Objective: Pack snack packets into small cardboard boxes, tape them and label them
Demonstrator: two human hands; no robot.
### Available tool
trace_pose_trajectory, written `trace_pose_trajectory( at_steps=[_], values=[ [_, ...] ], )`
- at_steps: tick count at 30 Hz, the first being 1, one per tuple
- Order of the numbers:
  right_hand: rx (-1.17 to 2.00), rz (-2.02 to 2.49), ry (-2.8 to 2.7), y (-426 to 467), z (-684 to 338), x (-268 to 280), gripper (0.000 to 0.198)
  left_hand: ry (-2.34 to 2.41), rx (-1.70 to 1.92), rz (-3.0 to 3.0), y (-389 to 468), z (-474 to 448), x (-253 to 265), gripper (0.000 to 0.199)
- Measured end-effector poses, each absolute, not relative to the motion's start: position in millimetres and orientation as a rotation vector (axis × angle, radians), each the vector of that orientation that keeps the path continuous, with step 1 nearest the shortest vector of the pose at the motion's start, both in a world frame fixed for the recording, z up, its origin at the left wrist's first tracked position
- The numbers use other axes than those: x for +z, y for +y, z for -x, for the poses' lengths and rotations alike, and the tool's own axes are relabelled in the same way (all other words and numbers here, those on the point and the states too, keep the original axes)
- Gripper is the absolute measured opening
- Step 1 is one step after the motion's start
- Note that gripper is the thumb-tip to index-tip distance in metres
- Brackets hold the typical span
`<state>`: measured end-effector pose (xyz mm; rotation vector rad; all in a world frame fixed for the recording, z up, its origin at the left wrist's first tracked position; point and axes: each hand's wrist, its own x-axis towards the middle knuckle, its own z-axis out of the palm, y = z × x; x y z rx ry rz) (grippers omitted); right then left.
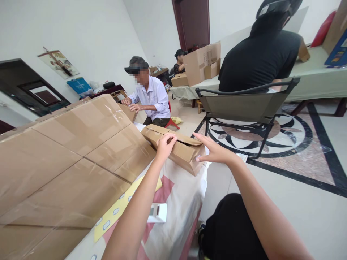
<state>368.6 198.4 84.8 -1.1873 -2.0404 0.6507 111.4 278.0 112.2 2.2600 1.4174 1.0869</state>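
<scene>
Left hand: the left hand [166, 142] is at the near long edge of the box, its thumb and fingers curled toward each other; whether they pinch the cardboard cannot be told.
Right hand: the right hand [210, 148] is spread around the box's right end, thumb and forefinger well apart, the thumb low by the end face.
Between the hands: they stand apart from each other.
Long carton: the brown cardboard box [184, 156] lies at the edge of the counter [184, 202], with its top flap [187, 137] slightly raised and a dark gap beneath.
Cloth: the counter has a pale cover with pink shapes.
White object: a small white device [161, 213] lies on the cover, partly behind the left forearm.
Carton stack: large taped cartons [62, 169] rise to the left of the box, close beside it.
Across: a person in a light shirt [155, 95] sits on a red stool [173, 125], both hands at another carton [129, 111].
Right side: a person in black [257, 57], back turned, sits in a folding chair [241, 107] at a far counter [314, 85].
Floor: a round patterned inlay [294, 139] lies under the chair.
</scene>
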Motion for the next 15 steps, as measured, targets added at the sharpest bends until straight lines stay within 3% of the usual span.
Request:
trace_pose_trajectory(
  at_steps=[5,10,15],
  values=[
    [0.607,1.109,-2.03,202.2,-357.7,90.6,0.095,1.44,1.034,-2.264,278.7,-113.5,113.7,0.009],
    [0.699,1.142,-2.036,202.8,-362.1,86.2,0.098,1.481,0.984,-2.258,277.2,-113.8,112.7,0.008],
    [0.754,1.241,-1.989,200.3,-363.1,84.1,0.115,1.51,0.967,-2.255,276.6,-114.9,110.4,0.009]
  ],
)
